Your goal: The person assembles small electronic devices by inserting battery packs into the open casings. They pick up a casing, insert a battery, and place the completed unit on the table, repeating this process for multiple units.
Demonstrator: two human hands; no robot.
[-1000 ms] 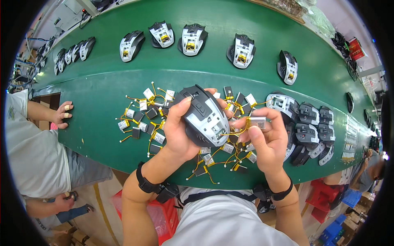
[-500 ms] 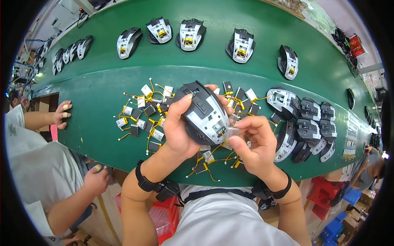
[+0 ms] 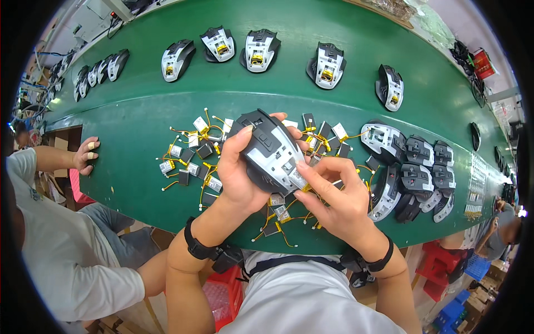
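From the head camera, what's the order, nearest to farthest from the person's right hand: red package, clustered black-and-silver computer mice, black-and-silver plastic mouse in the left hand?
1. Black-and-silver plastic mouse: in the left hand, right beside the right hand.
2. Clustered black-and-silver mice: on the green table, to the right.
3. Red package: upper right, farthest.

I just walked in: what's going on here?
A person's left hand holds a black and silver plastic computer mouse. The right hand touches a flat silver rectangular battery at the mouse's near end; whether it is seated is unclear. Silver and black wired rectangular batteries lie scattered on the green tabletop, with other black and silver mice beyond.
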